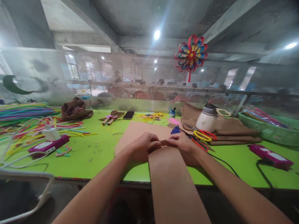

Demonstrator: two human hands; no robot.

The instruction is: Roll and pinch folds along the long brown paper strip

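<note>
A long strip of brown paper [173, 180] runs from my fingers over the front table edge towards me. My left hand [149, 142] is closed in a pinch on its far end. Close by on the right, my right hand [179, 140] pinches the same end, which looks folded up between the fingertips. Beneath both hands lies a larger sheet of light brown paper [135, 132] on the green table. A dark blue object [175, 130], too small to name, sits just beyond my right hand. Scissors with yellow handles [202, 136] and others with red handles [211, 134] lie to its right.
Colourful pipe cleaners [28, 112], a crumpled brown bundle [76, 109] and a purple power strip [49, 145] are on the left. A phone [128, 115] lies at the back. Right are a white jar [206, 119], folded brown paper [235, 129], a green basket [273, 129] and another power strip [270, 155].
</note>
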